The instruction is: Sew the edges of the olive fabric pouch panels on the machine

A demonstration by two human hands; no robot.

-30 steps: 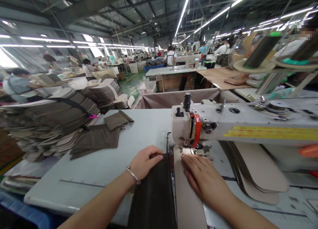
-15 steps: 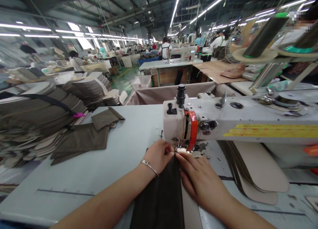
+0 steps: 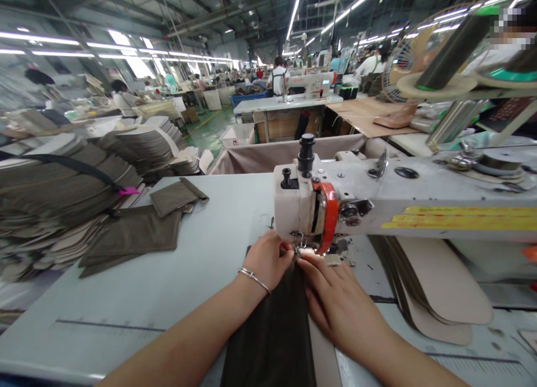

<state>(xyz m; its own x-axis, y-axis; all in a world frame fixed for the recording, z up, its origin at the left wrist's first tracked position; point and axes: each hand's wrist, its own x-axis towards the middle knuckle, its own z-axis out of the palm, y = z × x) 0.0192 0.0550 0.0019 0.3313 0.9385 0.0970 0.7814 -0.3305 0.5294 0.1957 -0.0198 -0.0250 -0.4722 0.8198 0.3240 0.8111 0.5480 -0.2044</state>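
Observation:
A long dark brown fabric strip (image 3: pixel 272 336) with a pale layer (image 3: pixel 324 356) along its right side runs under the needle end of a white sewing machine (image 3: pixel 289 208). My left hand (image 3: pixel 264 261), a silver bangle on its wrist, pinches the strip's far end close to the presser foot (image 3: pixel 302 247). On the other side my right hand (image 3: pixel 335 292) lies over the strip and pale layer, fingers stretched forward and fingertips beside the foot. Its thumb rests lower down, apart from the index finger. The fingertips partly cover the spot under the needle.
Folded brown fabric pieces (image 3: pixel 138 230) lie on the table's left, beside tall stacks of cut panels (image 3: pixel 71 191). More rounded pale panels (image 3: pixel 440 281) sit under the machine arm. Thread cones (image 3: pixel 457 51) stand at upper right. A fabric-lined bin (image 3: pixel 251 159) is behind the table; people work beyond.
The view has shifted slightly. Both hands keep nearly the same place on the strip by the presser foot, and little else differs.

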